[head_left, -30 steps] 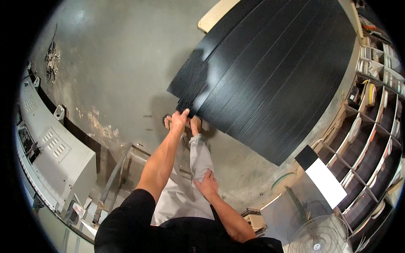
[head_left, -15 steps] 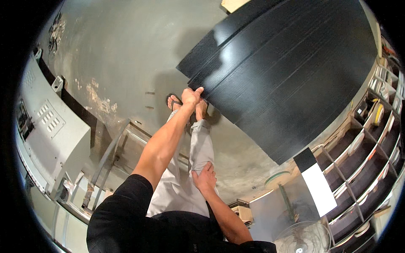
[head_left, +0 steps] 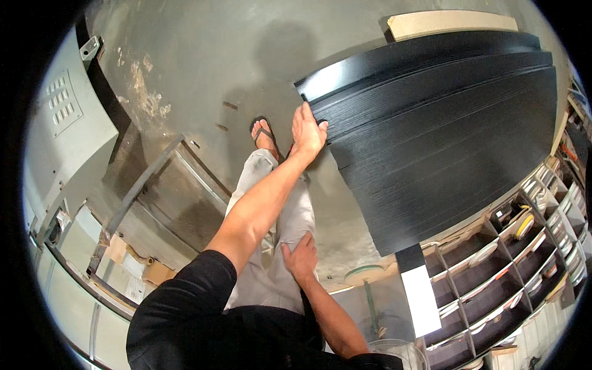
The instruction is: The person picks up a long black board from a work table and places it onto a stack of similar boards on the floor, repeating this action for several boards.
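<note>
My left hand (head_left: 308,132) reaches out to the left end of a stack of black wood-grained boards (head_left: 444,129). Its fingers are stretched along the end edge, with the thumb apart, beside the boards' stepped ends. What lies under the palm is hidden. Some boards overlap, and their long edges form ridges across the stack. My right hand (head_left: 301,257) rests on the leg of my light grey trousers (head_left: 262,283), fingers laid over the cloth near the knee, with nothing seen in it.
A pale wooden piece (head_left: 453,23) shows behind the stack. At the right stands a compartment rack (head_left: 475,296) holding rolls. A metal frame (head_left: 148,169) and a grey machine cabinet (head_left: 71,129) stand left. A fan (head_left: 401,353) is at the lower edge.
The view has turned, so the boards sit lower and more level. My left hand has gone from a closed grip at the boards' corner to stretched fingers. My right hand stays on the trouser leg.
</note>
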`<state>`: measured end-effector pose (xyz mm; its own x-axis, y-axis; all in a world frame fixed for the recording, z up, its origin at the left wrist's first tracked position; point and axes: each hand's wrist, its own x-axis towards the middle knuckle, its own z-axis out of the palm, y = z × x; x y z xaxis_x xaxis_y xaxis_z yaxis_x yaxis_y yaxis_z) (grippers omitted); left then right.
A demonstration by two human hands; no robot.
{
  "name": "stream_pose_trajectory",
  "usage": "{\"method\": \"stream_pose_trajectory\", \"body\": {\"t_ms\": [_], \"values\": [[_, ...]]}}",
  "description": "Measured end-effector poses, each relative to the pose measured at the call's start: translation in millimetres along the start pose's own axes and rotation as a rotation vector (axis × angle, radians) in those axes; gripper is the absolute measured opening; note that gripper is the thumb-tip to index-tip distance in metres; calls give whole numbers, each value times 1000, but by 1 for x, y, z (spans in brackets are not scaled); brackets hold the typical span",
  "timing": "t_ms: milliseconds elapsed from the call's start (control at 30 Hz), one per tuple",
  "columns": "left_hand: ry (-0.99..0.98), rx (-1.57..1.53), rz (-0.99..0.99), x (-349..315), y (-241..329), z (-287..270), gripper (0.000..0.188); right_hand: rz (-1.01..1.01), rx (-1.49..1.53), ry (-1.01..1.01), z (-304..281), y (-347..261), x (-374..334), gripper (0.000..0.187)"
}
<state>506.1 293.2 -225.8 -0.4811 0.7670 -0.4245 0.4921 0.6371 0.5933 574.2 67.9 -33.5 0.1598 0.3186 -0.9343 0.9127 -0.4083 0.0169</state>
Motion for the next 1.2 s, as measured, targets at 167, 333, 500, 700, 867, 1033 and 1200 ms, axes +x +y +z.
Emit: {"method": "stream_pose_trajectory", "body": {"t_ms": [167,333,500,700,867,1033,1200], "values": [[-347,102,311,33,1,-4,42,-41,-37,39,1,3,7,89],[-465,152,191,41,11,-1,26,-2,-49,-27,-5,-3,8,86],[-463,179,159,39,8,8,31,-35,-53,8,-9,-1,9,86],[-599,240,76,46,15,4,47,-57,-46,49,-18,-1,15,87],[-320,197,152,9,-7,-25,79,-104,10,45,-35,-6,26,91],[-491,58,-26,-93,-69,-120,53,-182,-51,91,-50,9,38,91],[-191,86,-402,-179,-105,-291,45,-289,-241,66,-76,12,38,68]]}}
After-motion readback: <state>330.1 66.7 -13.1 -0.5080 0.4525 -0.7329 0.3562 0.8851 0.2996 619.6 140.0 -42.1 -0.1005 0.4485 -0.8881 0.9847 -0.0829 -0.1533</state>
